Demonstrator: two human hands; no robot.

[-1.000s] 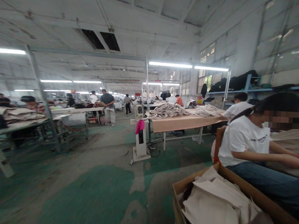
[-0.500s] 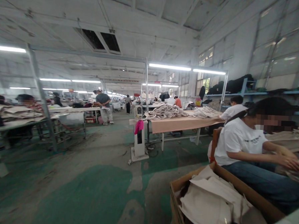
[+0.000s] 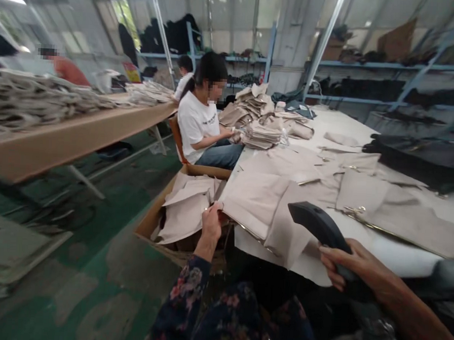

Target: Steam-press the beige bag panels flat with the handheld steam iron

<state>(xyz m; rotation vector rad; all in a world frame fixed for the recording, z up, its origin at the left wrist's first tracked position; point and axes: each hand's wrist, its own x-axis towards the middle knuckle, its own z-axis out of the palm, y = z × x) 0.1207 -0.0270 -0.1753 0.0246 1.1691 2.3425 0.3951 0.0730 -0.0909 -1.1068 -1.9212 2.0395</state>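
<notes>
My left hand [image 3: 211,223] is closed on the near edge of a beige fabric piece [image 3: 253,199] that hangs over the white table's [image 3: 379,246] front corner. My right hand [image 3: 349,264] grips the handle of a dark hand-held tool [image 3: 320,228], held just above the table edge to the right of that piece. More beige fabric pieces [image 3: 392,209] lie spread across the table.
A cardboard box [image 3: 154,219] full of beige pieces stands on the floor below my left hand. A seated person in a white shirt [image 3: 197,123] works at stacks of pieces [image 3: 261,134] further along. A long table [image 3: 61,138] with piles runs on the left.
The view has swung right and down from the hall to my own table. Both my hands have come into view, one on the fabric piece, one on the dark tool.
</notes>
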